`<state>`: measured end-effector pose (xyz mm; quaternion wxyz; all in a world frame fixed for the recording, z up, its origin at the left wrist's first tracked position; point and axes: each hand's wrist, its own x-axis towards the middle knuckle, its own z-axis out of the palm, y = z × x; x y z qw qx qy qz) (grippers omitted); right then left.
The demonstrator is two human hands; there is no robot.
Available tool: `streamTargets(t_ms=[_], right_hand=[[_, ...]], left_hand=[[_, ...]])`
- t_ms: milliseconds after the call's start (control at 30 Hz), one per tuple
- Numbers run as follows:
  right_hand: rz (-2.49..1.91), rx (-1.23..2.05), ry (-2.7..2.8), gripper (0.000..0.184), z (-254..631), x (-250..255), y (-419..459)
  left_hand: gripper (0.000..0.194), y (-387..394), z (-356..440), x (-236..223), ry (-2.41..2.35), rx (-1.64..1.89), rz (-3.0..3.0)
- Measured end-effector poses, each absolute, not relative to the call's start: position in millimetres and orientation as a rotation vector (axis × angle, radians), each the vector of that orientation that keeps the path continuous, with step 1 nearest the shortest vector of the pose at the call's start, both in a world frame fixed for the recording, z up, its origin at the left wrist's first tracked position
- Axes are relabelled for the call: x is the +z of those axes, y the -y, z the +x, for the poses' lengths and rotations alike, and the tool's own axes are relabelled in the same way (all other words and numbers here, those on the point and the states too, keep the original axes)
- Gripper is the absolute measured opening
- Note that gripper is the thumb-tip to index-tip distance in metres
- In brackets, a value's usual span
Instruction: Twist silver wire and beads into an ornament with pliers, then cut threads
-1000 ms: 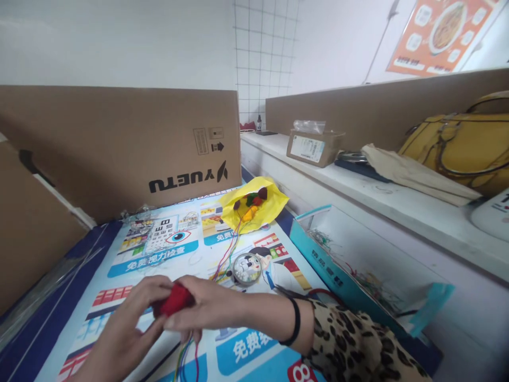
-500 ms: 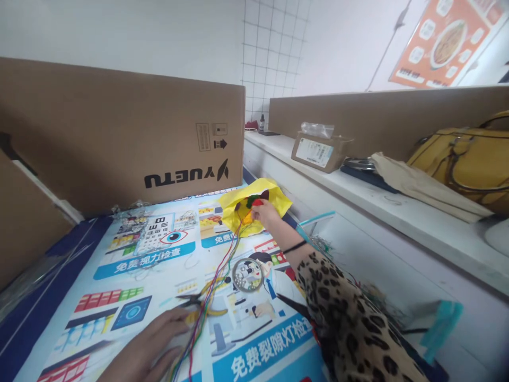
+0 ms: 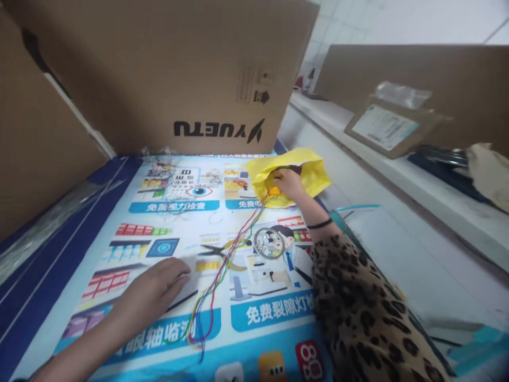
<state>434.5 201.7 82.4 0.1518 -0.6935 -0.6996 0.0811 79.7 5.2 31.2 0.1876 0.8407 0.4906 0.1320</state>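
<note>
My right hand [image 3: 289, 183] reaches into the mouth of a yellow bag [image 3: 314, 172], fingers bent together; what they grip is hidden. An orange-yellow bundle of thread [image 3: 273, 191] shows at the bag's near edge, beside my fingers. From it, several coloured threads [image 3: 227, 254] run across the printed sheet towards me and end in a loose loop. My left hand [image 3: 165, 284] rests left of the threads, apart from them, fingers loosely bent and empty. Yellow-handled pliers [image 3: 214, 250] lie open under the threads. Right of them is a small round clear dish [image 3: 269, 243] of beads.
A large cardboard box [image 3: 222, 69] stands behind the sheet. Clear plastic scraps [image 3: 159, 159] lie by its foot. On the right, a white ledge [image 3: 334, 119] carries a small carton [image 3: 385, 127] and a beige cloth [image 3: 491, 172]. Turquoise strips [image 3: 481, 350] lie lower right.
My left hand has come away leftwards from the threads, which now lie slack. My right hand has gone deeper into the bag, and the red piece at its fingertips is out of sight. The view has tilted down.
</note>
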Motion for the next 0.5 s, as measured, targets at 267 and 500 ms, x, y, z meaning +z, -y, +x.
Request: streamTargets(t_ms=[267,500], right_hand=[[-1.696,0.292,2.661,0.029,413.1,103.1,-126.2],[-1.774,0.354,2.837,0.035,422.1,105.0,-113.8]], left_hand=[[0.026,11.5,93.3,47.4,-1.406,0.126,2.226],[0.041,31.2,127.9,44.2,-1.497,0.081,2.418]])
